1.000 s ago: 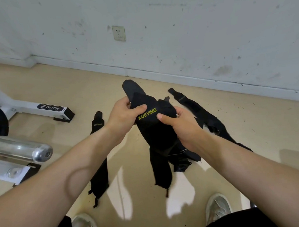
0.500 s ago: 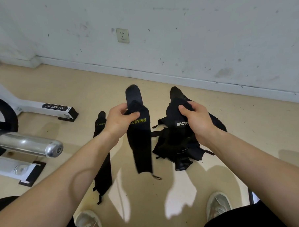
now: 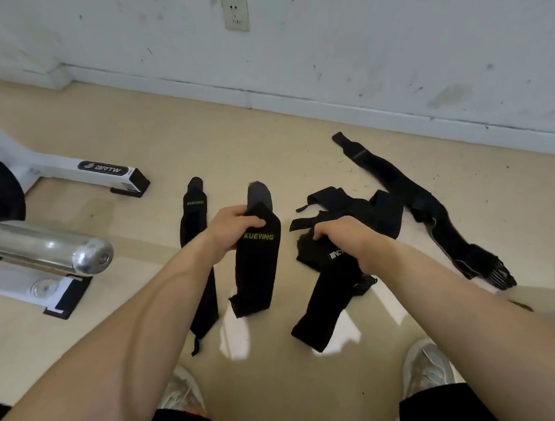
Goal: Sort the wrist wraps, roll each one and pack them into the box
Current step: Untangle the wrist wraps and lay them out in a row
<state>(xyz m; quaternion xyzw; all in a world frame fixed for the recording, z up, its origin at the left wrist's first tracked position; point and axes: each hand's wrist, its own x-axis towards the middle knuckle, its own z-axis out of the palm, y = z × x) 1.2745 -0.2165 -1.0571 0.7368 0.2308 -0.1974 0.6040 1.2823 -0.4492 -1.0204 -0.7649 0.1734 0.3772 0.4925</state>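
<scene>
1. Wrist wraps point(image 3: 375, 212), all black, mostly sit in a loose tangled heap on the beige floor point(image 3: 266, 140), just past the right hand point(image 3: 344, 239). None of that heap looks rolled.
2. The left hand point(image 3: 235, 228) has its fingers and thumb curled round the upper part of the XUEYING wrap point(image 3: 259, 268), the one with yellow-green letters. The rounded tip pokes up above the knuckles and the rest hangs straight down. Can't tell if the bottom end reaches the floor.
3. The right hand is clamped over the bunched top of the white-lettered wrap point(image 3: 324, 300), fingers closed tight round it. The hand covers part of the logo, so I can't read it all. The tail hangs down unrolled, angled a bit left.
4. The second XUEYING wrap point(image 3: 193, 214) lies flat and lengthwise on the floor, just left of the left hand. The left forearm hides part of its lower half.
5. The long strap point(image 3: 429, 210) runs diagonally from near the skirting board out to the right and ends in a ribbed bit. Its middle is right beside the heap, but I honestly can't tell if they touch.
6. Other stuff: a white machine frame point(image 3: 61, 165) with a BRTW label and a chrome bar point(image 3: 49, 249) on the left, a wall socket point(image 3: 235, 13) up top, and two light shoes point(image 3: 427, 366) at the bottom edge.
</scene>
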